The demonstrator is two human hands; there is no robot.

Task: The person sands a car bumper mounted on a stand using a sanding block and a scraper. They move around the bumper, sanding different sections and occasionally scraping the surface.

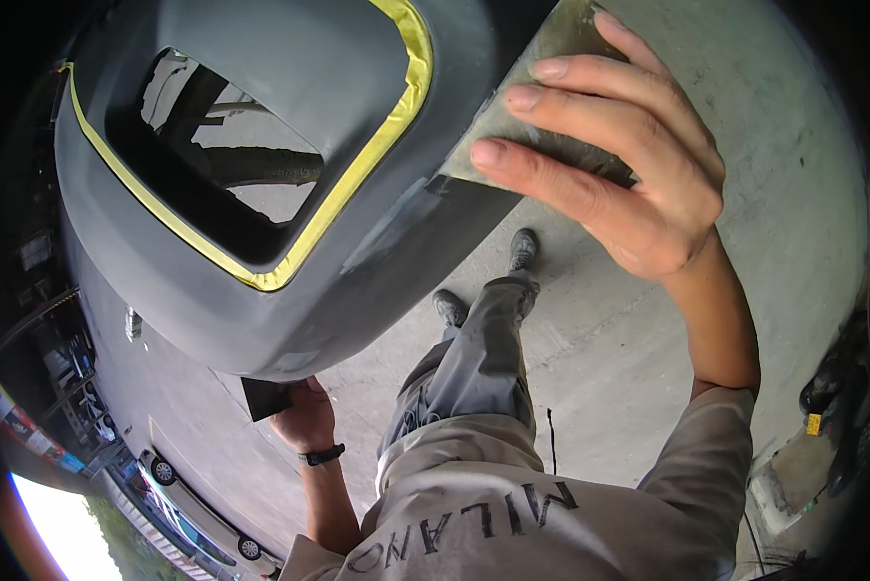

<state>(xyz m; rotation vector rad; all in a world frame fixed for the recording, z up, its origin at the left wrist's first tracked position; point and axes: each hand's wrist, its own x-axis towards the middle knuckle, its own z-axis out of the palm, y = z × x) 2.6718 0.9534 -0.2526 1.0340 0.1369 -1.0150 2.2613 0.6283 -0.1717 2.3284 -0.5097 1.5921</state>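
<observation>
A grey car bumper (377,252) fills the upper left, with yellow masking tape (333,208) around its rectangular opening. My right hand (628,155) lies with long fingers over a thin, grey-green flat sheet (498,126), gripping it. The sheet's near corner meets the bumper's right edge, close to a pale smeared patch (391,228) on the surface. Its thumb is hidden. Below the bumper's lower edge, my left hand (305,418) is closed at a black flat piece (263,398); the bumper covers part of both, and its fingertips are hard to make out.
Concrete floor (609,339) stretches beneath, with my shoes (449,308) between the hands. Dark items (841,407) and a pale block (778,494) lie at the right. A light-coloured car (198,513) stands at the lower left, near cluttered shelves (67,368).
</observation>
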